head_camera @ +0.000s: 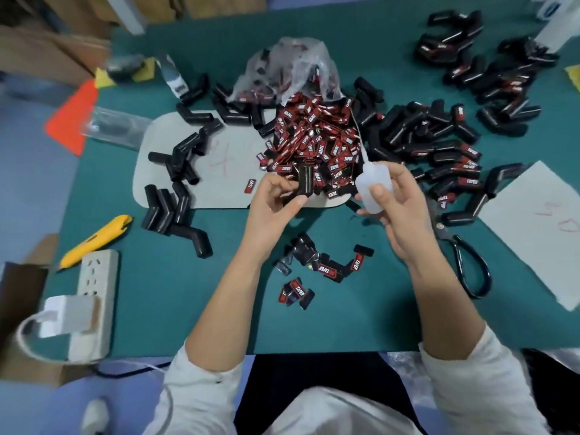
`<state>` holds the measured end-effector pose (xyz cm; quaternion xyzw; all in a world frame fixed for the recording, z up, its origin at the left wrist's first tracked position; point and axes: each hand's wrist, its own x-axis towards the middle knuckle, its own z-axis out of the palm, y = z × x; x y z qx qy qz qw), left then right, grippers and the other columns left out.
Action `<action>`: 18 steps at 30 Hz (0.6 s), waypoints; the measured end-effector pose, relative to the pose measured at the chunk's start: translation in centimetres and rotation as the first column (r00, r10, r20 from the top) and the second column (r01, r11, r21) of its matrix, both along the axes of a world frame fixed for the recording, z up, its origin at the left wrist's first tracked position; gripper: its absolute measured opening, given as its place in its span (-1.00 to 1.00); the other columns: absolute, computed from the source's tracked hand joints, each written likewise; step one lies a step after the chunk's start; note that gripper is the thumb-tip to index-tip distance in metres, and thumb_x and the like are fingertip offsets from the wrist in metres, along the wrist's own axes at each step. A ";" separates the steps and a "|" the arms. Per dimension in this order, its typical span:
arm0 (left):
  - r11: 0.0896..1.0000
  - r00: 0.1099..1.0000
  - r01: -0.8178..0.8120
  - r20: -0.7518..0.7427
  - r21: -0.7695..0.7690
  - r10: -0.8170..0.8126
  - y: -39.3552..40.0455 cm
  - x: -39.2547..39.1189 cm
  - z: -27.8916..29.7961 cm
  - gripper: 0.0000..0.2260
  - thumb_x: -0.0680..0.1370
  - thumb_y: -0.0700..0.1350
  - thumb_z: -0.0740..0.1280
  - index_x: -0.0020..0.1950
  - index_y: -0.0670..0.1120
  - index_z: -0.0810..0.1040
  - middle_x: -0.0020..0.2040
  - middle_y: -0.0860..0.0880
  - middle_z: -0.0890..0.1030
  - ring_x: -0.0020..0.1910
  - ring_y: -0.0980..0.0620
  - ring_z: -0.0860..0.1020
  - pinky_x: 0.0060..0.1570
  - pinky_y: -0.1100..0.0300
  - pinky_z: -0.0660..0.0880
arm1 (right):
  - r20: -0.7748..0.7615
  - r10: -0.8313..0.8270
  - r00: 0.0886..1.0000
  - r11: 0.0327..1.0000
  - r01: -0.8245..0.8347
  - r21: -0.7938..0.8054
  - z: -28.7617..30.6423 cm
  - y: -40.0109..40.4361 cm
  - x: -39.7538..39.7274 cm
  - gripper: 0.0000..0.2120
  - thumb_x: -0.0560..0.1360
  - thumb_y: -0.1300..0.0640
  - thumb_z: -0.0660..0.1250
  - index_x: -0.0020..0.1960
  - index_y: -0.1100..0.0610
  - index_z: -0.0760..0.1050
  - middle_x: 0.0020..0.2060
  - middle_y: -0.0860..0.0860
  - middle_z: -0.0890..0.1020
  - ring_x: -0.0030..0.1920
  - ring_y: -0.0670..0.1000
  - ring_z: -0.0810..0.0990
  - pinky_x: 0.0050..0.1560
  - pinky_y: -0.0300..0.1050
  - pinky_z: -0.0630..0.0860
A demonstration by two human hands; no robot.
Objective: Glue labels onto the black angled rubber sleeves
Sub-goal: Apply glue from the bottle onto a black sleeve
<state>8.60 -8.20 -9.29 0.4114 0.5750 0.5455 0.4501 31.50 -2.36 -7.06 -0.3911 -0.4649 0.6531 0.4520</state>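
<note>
Sleeve: black angled rubber sleeve (303,182) pinched in left hand (276,205) grip above green bench (188,293), long axis upright. Right hand (398,202) grips translucent squeeze glue bottle (375,186) just right of sleeve; thin nozzle points up-left, away. Judgement: nozzle must tilt left.

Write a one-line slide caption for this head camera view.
Left hand holds a black rubber sleeve; right hand grips the glue bottle above a label pile.

A teal tabletop (163,293) fills most of the view under even, soft light. To its left lies a pale blue-grey floor (28,171), and brown cardboard boxes (53,48) stand beyond the tabletop's far left corner.
</note>
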 end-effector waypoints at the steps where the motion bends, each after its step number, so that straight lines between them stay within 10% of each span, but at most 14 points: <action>1: 1.000 1.000 0.008 0.006 0.021 -0.008 0.0 0.1 0.1 -0.69 0.59 -0.19 0.48 0.25 0.06 0.49 0.05 -0.03 0.64 0.12 0.05 0.62 0.17 0.17 0.50 | 0.001 0.009 1.000 1.000 -0.009 0.006 0.0 -0.1 0.2 -0.75 0.60 0.08 0.41 0.26 -0.09 0.58 0.18 0.01 0.67 0.03 0.10 0.69 -0.14 -0.16 0.67; 5: 0.996 1.000 -0.003 -0.001 0.091 0.004 -0.2 0.6 0.0 -0.37 0.65 -0.22 0.41 0.61 0.23 0.29 0.10 -0.04 0.66 0.24 -0.10 0.63 0.45 -0.05 0.45 | 0.032 0.009 0.999 0.999 -0.010 0.032 0.3 -0.2 0.7 -0.71 0.60 0.08 0.40 0.30 -0.11 0.58 0.20 -0.14 0.65 0.00 0.00 0.64 -0.09 -0.22 0.62; 11: 0.998 0.991 0.017 0.131 0.063 -0.025 -0.7 1.0 0.0 -0.56 0.69 -0.29 0.35 0.43 0.13 0.35 0.19 -0.08 0.61 0.23 -0.29 0.69 0.44 -0.37 0.42 | -0.006 -0.052 0.999 0.993 0.051 -0.104 0.0 0.1 1.1 -0.74 0.47 0.17 0.49 0.12 0.00 0.53 -0.01 -0.16 0.70 -0.07 -0.09 0.65 -0.14 -0.27 0.60; 18: 0.993 0.990 -0.118 0.074 -0.023 0.120 -0.6 1.3 0.1 -0.73 0.53 -0.22 0.46 -0.01 -0.06 0.36 -0.04 0.10 0.70 -0.23 0.07 0.63 -0.27 0.20 0.58 | -0.144 -0.099 0.985 0.980 0.071 -0.186 0.3 -0.1 1.7 -0.69 0.35 -0.05 0.68 0.02 -0.09 0.65 0.04 -0.04 0.70 -0.08 -0.04 0.56 -0.20 -0.28 0.54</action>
